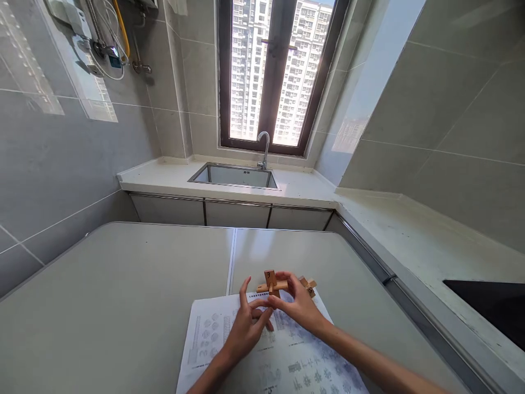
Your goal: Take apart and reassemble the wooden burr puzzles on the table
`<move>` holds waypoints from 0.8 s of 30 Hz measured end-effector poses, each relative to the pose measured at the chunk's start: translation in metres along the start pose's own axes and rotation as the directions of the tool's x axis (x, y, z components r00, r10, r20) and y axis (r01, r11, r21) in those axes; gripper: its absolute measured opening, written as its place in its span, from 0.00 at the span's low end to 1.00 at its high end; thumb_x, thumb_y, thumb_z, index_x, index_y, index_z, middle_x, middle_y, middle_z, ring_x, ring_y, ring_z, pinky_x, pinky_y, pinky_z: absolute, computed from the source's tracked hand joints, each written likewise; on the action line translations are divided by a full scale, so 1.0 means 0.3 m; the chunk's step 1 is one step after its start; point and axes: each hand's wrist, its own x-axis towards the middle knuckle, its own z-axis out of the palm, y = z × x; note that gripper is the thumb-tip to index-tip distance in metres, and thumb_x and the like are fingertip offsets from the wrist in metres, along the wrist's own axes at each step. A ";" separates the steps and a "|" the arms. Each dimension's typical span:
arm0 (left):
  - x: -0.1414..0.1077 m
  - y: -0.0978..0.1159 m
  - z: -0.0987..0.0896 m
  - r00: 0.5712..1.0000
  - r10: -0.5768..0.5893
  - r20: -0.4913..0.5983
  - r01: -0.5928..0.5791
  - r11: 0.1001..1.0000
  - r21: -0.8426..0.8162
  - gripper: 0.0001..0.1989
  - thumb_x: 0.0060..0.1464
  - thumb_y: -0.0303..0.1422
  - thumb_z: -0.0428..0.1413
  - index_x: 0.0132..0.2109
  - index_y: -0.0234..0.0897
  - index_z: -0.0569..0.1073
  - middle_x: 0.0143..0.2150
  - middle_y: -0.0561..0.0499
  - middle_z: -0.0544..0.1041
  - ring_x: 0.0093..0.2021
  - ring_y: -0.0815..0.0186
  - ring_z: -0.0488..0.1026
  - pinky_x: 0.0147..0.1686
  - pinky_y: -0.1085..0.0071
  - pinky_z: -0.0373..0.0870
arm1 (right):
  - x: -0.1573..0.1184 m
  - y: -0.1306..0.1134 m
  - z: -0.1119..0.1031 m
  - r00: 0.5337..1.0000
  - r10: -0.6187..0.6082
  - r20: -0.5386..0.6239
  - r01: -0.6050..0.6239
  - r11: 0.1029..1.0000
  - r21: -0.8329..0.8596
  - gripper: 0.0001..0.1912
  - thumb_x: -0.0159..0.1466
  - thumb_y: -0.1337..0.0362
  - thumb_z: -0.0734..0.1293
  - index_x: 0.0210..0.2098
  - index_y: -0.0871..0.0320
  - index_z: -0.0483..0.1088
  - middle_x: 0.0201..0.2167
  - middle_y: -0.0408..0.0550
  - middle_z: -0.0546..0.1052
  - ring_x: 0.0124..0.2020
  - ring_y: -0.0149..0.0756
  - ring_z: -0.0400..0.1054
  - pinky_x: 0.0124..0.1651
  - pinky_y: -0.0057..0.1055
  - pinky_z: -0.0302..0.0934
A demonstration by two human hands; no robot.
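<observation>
Above the printed sheet (pixel 229 323), my right hand (pixel 301 306) grips wooden puzzle pieces (pixel 270 278) joined crosswise, with dark marks on them. The fingers of my left hand (pixel 244 323) meet the right fingertips just below the pieces. Its index finger points up, while the thumb and other fingers are drawn together; whatever lies between them is hidden. More wooden pieces (pixel 309 285) show just beyond my right hand, partly covered by it. Diagrams of puzzle parts and small text are printed on the sheet, too small to read.
The sheet lies on a pale table (pixel 123 290) with a seam down its middle. Past the table, a white counter (pixel 164 172) holds a sink (pixel 241 176) and a faucet (pixel 264 148) under a window. Along the right runs another counter with a black panel (pixel 488 306).
</observation>
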 end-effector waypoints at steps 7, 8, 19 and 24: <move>0.037 -0.049 -0.039 0.898 0.170 -0.406 -0.040 0.950 0.309 0.21 0.60 0.42 0.58 0.55 0.40 0.63 0.39 0.51 0.71 0.40 0.61 0.72 0.48 0.61 0.71 | 0.040 0.015 -0.167 0.902 -0.285 0.325 0.429 0.681 -0.593 0.33 0.57 0.59 0.76 0.59 0.51 0.64 0.58 0.54 0.73 0.59 0.51 0.68 0.59 0.46 0.66; 0.042 -0.050 -0.046 0.881 0.162 -0.445 -0.026 0.955 0.297 0.18 0.59 0.42 0.58 0.51 0.40 0.64 0.38 0.51 0.70 0.41 0.61 0.72 0.48 0.62 0.71 | 0.043 0.025 -0.180 0.890 -0.279 0.360 0.451 0.649 -0.613 0.32 0.57 0.59 0.76 0.58 0.51 0.64 0.57 0.55 0.74 0.58 0.51 0.68 0.59 0.46 0.65; 0.058 -0.018 -0.101 0.897 0.054 -0.440 0.056 0.971 0.233 0.19 0.57 0.40 0.54 0.27 0.42 0.51 0.25 0.59 0.51 0.25 0.70 0.52 0.28 0.74 0.55 | 0.061 0.045 -0.236 0.902 -0.154 0.405 0.411 0.599 -0.687 0.32 0.59 0.56 0.74 0.61 0.54 0.68 0.60 0.58 0.74 0.61 0.56 0.65 0.64 0.52 0.59; 0.054 -0.013 -0.110 0.929 0.135 -0.346 -0.002 0.934 0.358 0.22 0.57 0.38 0.53 0.25 0.41 0.46 0.22 0.59 0.48 0.24 0.71 0.46 0.27 0.73 0.51 | -0.034 0.014 -0.231 0.846 -0.219 0.487 0.518 0.556 -0.650 0.31 0.69 0.62 0.65 0.71 0.51 0.61 0.75 0.53 0.57 0.75 0.54 0.47 0.74 0.55 0.47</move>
